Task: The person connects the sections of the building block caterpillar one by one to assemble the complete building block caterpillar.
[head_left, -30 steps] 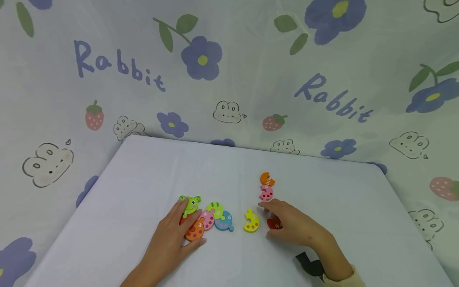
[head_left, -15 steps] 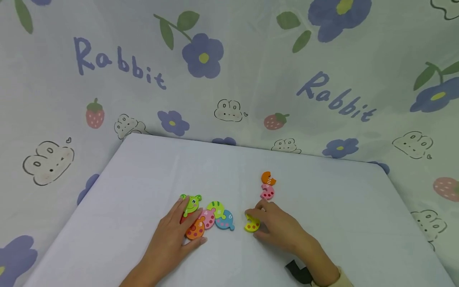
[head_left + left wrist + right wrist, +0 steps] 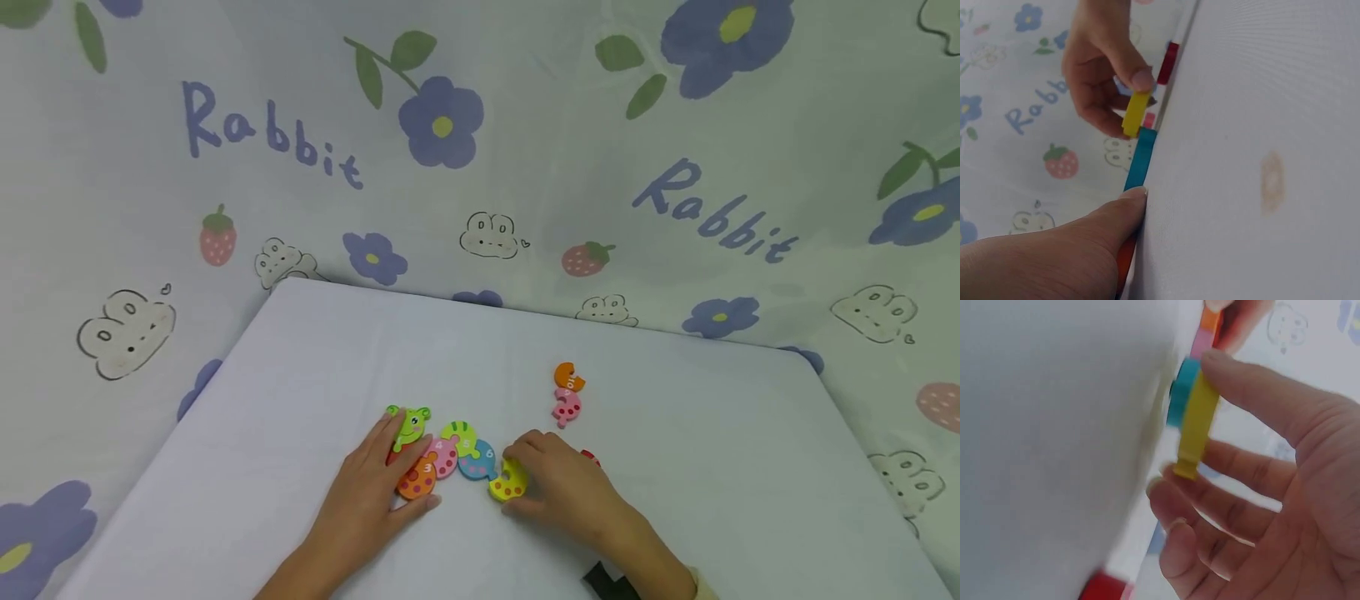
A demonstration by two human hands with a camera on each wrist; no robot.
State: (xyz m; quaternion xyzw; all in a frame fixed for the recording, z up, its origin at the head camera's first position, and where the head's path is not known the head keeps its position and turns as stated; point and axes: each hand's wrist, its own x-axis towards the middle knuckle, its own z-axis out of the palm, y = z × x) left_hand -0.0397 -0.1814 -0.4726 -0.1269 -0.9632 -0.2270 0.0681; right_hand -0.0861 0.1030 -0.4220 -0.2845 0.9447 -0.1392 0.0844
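Numbered wooden puzzle pieces form a chain on the white table: a green smiling head (image 3: 411, 425), then an orange piece (image 3: 416, 481), a pink piece (image 3: 442, 457), a green piece (image 3: 460, 435) and a blue piece (image 3: 477, 461). My left hand (image 3: 360, 479) rests over the head end with its fingers spread, partly covering a red piece (image 3: 393, 454). With thumb and fingers, my right hand (image 3: 566, 483) pinches a yellow puzzle piece (image 3: 510, 482) beside the blue one. In the right wrist view the yellow piece (image 3: 1197, 419) is tilted and overlaps the blue piece (image 3: 1180, 397).
Farther back lie an orange piece (image 3: 567, 377) and a pink piece (image 3: 567, 407), end to end. A red piece (image 3: 591, 457) shows partly behind my right hand. The patterned cloth (image 3: 480, 150) hangs beyond the table's back edge.
My right hand has moved left from above the red piece, taken hold of the yellow puzzle piece and brought it to the blue one. The left hand stays on the chain.
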